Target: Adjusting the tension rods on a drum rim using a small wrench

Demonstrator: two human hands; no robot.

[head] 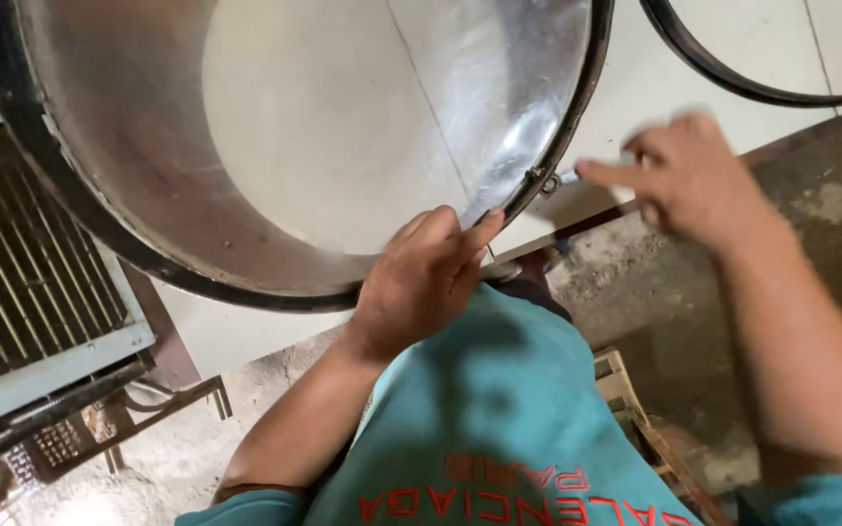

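A large open metal cylinder (148,175) with a black band around its rim fills the upper left, and the white floor shows through it. My left hand (421,278) grips the lower rim of the cylinder, thumb along the shiny inner wall. My right hand (684,175) is blurred, its fingers pinched by a small metal fastener (546,181) on the rim. Whether it holds something small I cannot tell.
A metal grille unit (21,292) lies at left. A second black hoop (723,73) curves at top right. A wooden frame (626,390) sits on the dirty floor beside my teal-clad knee (499,390). A metal stand (177,399) is at lower left.
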